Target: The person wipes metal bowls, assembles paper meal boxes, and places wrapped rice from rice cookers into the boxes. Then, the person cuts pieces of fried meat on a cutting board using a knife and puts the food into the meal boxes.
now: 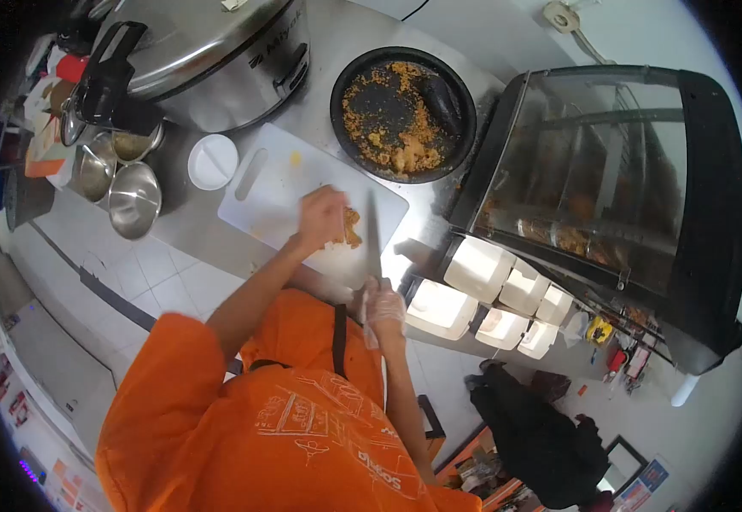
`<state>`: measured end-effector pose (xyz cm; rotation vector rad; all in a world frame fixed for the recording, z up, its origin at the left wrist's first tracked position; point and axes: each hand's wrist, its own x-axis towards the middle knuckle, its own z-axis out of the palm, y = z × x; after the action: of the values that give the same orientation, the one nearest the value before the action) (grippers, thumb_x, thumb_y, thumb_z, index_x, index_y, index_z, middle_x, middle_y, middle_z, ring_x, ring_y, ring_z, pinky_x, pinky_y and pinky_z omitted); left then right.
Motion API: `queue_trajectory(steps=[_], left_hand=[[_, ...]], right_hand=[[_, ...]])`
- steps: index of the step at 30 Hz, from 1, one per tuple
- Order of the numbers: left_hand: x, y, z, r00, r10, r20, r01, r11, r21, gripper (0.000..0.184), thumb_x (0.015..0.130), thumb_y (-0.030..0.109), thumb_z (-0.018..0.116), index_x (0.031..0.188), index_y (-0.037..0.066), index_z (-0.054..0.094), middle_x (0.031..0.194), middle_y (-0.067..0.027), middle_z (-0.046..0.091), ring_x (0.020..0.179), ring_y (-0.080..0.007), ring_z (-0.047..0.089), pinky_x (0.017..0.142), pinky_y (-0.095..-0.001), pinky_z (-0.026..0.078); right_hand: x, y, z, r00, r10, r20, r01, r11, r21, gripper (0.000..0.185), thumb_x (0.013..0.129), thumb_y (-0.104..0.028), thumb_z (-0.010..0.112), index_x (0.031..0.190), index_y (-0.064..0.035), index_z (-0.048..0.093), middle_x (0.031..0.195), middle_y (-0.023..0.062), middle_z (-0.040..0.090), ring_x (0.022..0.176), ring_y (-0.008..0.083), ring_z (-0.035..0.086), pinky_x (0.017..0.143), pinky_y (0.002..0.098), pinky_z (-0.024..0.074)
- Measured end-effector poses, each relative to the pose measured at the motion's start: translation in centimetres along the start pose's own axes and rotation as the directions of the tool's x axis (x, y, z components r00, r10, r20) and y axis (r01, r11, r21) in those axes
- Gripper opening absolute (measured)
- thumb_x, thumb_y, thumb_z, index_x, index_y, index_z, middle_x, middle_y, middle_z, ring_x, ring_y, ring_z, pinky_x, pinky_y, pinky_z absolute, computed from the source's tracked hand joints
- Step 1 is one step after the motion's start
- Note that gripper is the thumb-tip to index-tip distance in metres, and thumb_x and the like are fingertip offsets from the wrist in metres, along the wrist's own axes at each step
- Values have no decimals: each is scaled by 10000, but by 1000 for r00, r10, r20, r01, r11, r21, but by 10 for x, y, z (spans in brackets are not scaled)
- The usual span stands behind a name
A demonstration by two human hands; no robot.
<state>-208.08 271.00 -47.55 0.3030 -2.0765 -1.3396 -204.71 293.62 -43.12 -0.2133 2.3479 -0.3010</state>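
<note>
My left hand [321, 213], blurred, is over the white cutting board [268, 196] with its fingers curled in. Whatever those fingers may hold is hidden. Close beside them on the board lie brown, crumbly pieces of food [351, 227]. In a clear plastic glove, my right hand [382, 309] grips a knife [374, 235] at the board's near edge. The blade points away from me, to the right of the food. A small yellow bit [295, 158] rests toward the board's far side.
Beyond the board stands a black pan [337, 111] with brown crumbs. A big steel cooker [209, 85], a white divided dish [213, 162] and steel bowls [134, 200] are left. White containers [477, 269] and a glass display case [593, 154] flank the right. Someone in black [541, 439] is lower right.
</note>
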Motion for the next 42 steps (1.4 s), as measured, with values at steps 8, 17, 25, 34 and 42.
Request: queue_trajectory(steps=[8,17,25,34,42], left_hand=[[-117,-18,-204,965,-256,48,206,862,462,302,1013,130,570,739,3,570,650,-145,552,561,-279,550,549,-381,443],[-178,-1,-266,912,-384,-144,408,809,424,460,1087,209,463,748,-53,634,659,-136,636,581,-218,592,567,-354,468],[-154,-28,-243,870,-482,110,443,859,256,415,1077,226,487,789,-27,646,692,-48,632,638,-116,561,600,-301,456],[-7,12,-78,842,-180,508,68,971,231,260,927,183,715,1121,14,674,1093,-138,695,954,-255,672,834,-386,538],[-1,33,75,698,28,715,-464,779,422,416,838,153,767,1214,19,650,1217,-160,658,1162,-375,598,1049,-495,439]], right_hand=[[45,-23,7,868,-169,-467,196,981,11,357,929,-300,603,1168,-37,636,998,193,689,941,421,665,835,496,543],[100,-155,83,893,-31,-450,61,997,51,407,924,-306,602,1224,-35,554,1297,229,527,1196,422,515,976,611,437],[78,-143,77,876,-157,-456,242,961,134,310,969,-357,620,1150,-107,649,1165,154,622,1112,328,591,899,488,499],[-23,14,32,843,210,-495,205,726,657,336,889,-331,653,1091,-67,703,998,185,718,858,344,688,809,411,558],[-71,153,-28,577,440,-688,5,840,542,537,890,-369,686,1338,-87,593,1167,232,681,1090,409,649,936,459,521]])
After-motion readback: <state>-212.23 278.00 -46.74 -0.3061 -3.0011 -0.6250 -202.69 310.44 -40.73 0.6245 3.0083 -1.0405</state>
